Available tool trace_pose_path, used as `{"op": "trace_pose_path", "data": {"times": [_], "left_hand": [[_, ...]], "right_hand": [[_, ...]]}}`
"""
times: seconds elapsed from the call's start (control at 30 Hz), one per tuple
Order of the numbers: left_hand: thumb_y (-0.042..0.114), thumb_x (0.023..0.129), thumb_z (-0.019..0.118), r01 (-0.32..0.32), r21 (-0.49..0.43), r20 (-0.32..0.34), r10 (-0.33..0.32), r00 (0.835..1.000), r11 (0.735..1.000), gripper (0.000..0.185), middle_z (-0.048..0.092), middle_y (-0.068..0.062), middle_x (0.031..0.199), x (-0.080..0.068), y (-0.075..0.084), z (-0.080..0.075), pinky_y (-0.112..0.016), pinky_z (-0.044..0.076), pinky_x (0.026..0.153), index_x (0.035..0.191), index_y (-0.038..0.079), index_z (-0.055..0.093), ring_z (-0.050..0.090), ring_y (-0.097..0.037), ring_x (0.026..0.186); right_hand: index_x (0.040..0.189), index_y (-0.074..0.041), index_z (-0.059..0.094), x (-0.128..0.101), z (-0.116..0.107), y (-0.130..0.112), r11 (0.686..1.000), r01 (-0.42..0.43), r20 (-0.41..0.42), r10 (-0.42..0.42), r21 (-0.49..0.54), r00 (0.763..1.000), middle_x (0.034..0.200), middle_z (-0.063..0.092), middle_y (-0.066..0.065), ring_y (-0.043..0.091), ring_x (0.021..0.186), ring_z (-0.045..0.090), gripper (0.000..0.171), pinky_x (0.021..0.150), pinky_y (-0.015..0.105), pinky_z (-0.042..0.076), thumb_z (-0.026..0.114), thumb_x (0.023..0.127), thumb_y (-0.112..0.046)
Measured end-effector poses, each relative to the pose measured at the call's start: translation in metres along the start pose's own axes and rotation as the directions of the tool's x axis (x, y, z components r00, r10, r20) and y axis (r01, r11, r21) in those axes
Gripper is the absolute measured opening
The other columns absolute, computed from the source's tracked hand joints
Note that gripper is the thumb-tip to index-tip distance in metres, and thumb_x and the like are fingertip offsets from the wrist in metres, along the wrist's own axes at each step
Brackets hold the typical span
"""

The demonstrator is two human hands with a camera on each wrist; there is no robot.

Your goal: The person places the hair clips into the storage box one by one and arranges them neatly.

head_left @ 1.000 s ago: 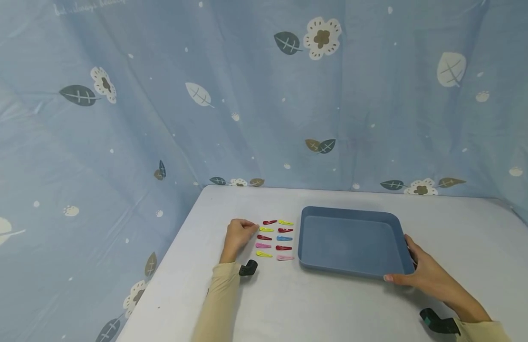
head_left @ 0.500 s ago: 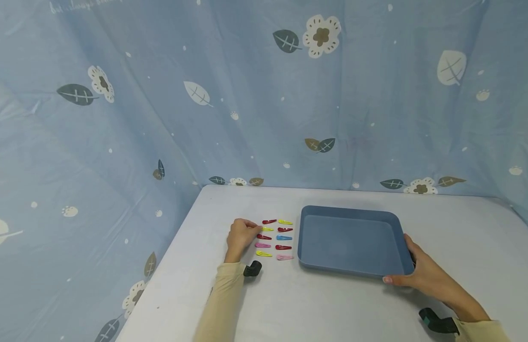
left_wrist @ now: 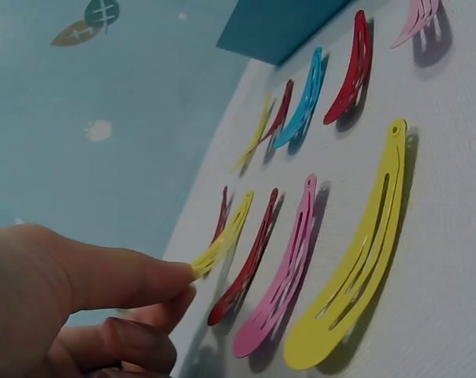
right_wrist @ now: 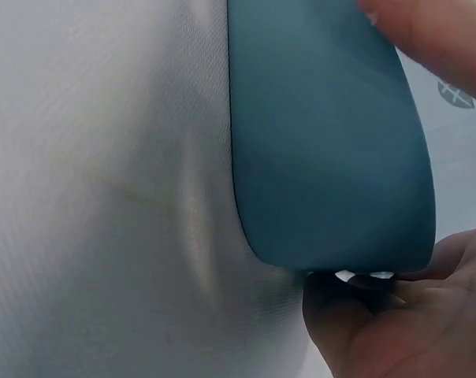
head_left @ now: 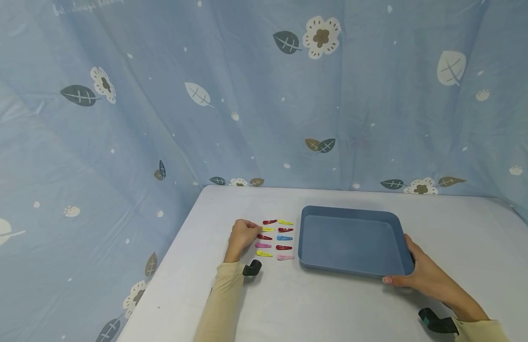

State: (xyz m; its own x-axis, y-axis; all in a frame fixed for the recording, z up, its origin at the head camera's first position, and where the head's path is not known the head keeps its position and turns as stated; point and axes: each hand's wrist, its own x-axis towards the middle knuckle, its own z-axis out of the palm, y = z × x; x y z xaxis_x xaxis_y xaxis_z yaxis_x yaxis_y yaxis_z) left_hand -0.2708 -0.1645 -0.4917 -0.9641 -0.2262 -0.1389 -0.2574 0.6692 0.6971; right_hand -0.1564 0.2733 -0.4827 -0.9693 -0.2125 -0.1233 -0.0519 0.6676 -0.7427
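Observation:
Several snap hair clips lie in two columns on the white table. My left hand [head_left: 242, 236] is at the left column, pinching the wide end of a yellow hair clip [left_wrist: 228, 234] between thumb and finger. Beside it lie a dark red clip [left_wrist: 246, 272], a pink clip [left_wrist: 281, 283] and a larger-looking yellow clip [left_wrist: 356, 260], closest to the left wrist camera. My right hand [head_left: 432, 275] grips the near right corner of a blue-grey tray [head_left: 349, 271], thumb on the front wall and fingers at the right side. Something dark with white bits shows between those fingers and the tray, its kind unclear.
In the right column are a blue clip [head_left: 284, 238], a light pink clip [head_left: 285, 257] and several others, close to the tray's left wall. A blue patterned curtain [head_left: 264, 95] hangs behind the table [head_left: 332, 308] and along its left side.
My left hand has shifted slightly right, onto the yellow clip's wide end, and stays there over the last half second. The right hand and the tray hold still.

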Motion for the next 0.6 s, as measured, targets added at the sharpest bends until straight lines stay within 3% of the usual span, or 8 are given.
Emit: {"op": "trace_pose_path", "data": {"times": [0.27, 0.6], "left_hand": [[0.031, 0.073, 0.060, -0.006, 0.009, 0.055, 0.006, 0.998, 1.000, 0.019, 0.056, 0.000, 0.075, -0.0014, 0.0010, -0.0034, -0.029, 0.037, 0.060, 0.074, 0.012, 0.062, 0.049, -0.017, 0.070], [0.032, 0.074, 0.059, -0.018, -0.018, 0.084, 0.019, 0.996, 1.000, 0.021, 0.056, -0.001, 0.078, -0.0007, 0.0005, -0.0102, -0.029, 0.037, 0.060, 0.077, 0.011, 0.062, 0.048, -0.017, 0.070]], "right_hand": [[0.128, -0.012, -0.023, -0.0006, -0.0005, -0.0003, 1.000, 0.007, 0.006, -0.007, 0.013, 1.000, 0.134, -0.012, 0.026, 0.049, 0.116, 0.005, 0.108, 0.077, 0.060, 0.024, 0.065, 0.069, -0.033], [0.127, -0.010, -0.024, 0.0001, 0.0003, -0.0025, 1.000, -0.002, 0.005, 0.002, -0.005, 1.000, 0.133, -0.011, 0.027, 0.051, 0.115, 0.007, 0.107, 0.077, 0.060, 0.025, 0.064, 0.071, -0.034]]}}
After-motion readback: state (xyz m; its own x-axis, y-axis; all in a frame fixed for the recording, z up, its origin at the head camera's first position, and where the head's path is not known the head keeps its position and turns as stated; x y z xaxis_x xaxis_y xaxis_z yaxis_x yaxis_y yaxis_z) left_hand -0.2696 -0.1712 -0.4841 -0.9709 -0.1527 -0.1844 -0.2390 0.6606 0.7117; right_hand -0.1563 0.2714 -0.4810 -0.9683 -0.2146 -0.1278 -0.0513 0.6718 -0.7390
